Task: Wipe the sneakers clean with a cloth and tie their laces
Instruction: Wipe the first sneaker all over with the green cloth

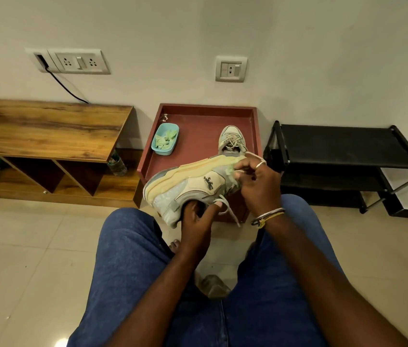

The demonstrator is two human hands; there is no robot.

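A pale yellow and grey sneaker [187,182] lies on its side in the air above my knees, sole turned away from me. My left hand [198,219] grips it from below, fingers inside the opening, near the loose lace [225,206]. My right hand [258,186] pinches a small light green cloth [230,171] against the sneaker's heel side. The second sneaker [231,141] stands upright on the red tray-like stand [198,113], laces loose, partly hidden behind the held one.
A teal tub [156,144] with green cloth pieces sits on the stand's left side. A wooden bench [47,128] is at left, a black shoe rack [348,151] at right. Wall sockets lie ahead. My jeans-clad legs fill the foreground over a tiled floor.
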